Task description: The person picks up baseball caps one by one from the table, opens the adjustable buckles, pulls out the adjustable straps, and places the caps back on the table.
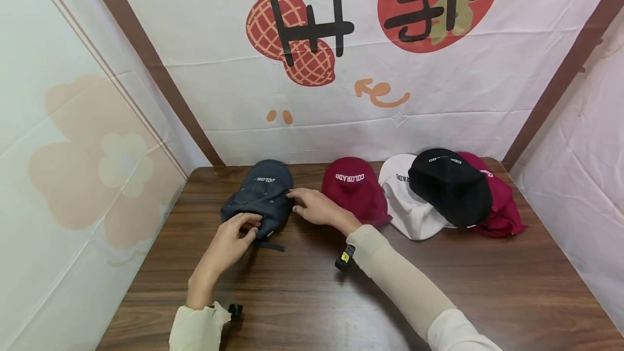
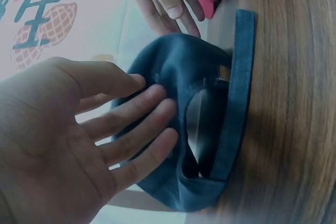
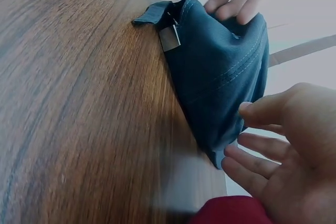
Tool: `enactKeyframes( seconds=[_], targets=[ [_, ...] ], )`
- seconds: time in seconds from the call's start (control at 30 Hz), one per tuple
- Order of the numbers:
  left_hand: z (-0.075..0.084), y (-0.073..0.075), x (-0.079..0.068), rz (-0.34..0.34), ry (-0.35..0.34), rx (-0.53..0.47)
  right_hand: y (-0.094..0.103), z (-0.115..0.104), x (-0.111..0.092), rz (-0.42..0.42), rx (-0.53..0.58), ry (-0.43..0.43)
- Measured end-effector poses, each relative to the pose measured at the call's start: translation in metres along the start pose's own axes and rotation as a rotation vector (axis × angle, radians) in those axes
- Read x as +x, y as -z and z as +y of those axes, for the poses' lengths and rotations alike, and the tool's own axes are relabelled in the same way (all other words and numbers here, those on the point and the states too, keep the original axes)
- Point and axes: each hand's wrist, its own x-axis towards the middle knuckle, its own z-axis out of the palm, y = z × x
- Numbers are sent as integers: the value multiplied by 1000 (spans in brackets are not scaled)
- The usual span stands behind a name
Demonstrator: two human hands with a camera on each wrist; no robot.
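Navy cap (image 1: 263, 191) sits near the far-left corner of the worktop (image 1: 302, 302), lettered front toward the far edge, back strap (image 2: 241, 93) toward the person. Left hand (image 1: 230, 241) is at its rear: fingers apart, nearly straight, tips resting on the crown by the back gap; not clamped. Right hand (image 1: 314, 207) is at the cap's right flank, fingers spread, thumb at or just touching the cloth; contact of the other fingers unclear. My read: a hand on each side steadies a soft shell without crushing it.

Cloth looks like matte woven cotton, limp, with stitched seams and sagging folds; crown is a dented dome. Strap is a flat band in the same navy, looped over the rear gap, one end loose. Small pale tag (image 3: 169, 38) at the rear hem. Brim not clearly visible.

Along the far edge: red cap (image 1: 352, 186) right of centre, then white cap (image 1: 414, 218), black cap (image 1: 450, 188) and second red cap (image 1: 502, 205) toward the far-right corner. Black overlaps white and second red, probably why those two look flattened. Worktop is smooth, dark wood grain
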Motion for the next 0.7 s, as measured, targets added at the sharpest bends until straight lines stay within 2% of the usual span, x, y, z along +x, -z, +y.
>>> enactKeyframes(
  seconds=[0.17,0.3,0.47,0.7],
  targets=[
    [11,-4,4,19,-46,-20,3,1,-7,60,-13,24],
    [21,-11,9,29,-82,-93,9,2,-16,94,-28,49],
    [35,-22,16,-10,-127,-187,19,5,-33,137,-55,67],
    [57,-42,31,-40,-204,-175,40,8,-65,223,-98,46]
  ],
)
